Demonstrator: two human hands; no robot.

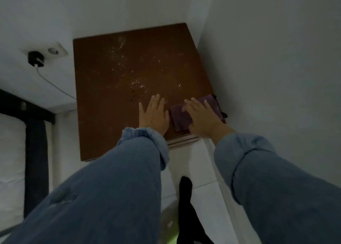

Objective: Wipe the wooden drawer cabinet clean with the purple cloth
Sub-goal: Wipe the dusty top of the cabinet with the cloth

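The wooden drawer cabinet [110, 88] stands in a room corner, seen from above. Its brown top carries pale specks and smears around the middle. The purple cloth [180, 117] lies folded on the top's near right corner. My right hand [202, 119] lies flat on the cloth with the fingers spread, pressing it onto the wood. My left hand [153, 113] rests flat on the bare wood just left of the cloth, fingers apart and holding nothing. Both arms wear blue denim sleeves.
White walls close in behind and to the right of the cabinet. A wall socket [54, 50] with a black plug [36, 59] and a trailing cable sits to the left. A bed with a dark frame [35, 151] stands at the far left. My dark-socked foot [185, 188] is on the white floor.
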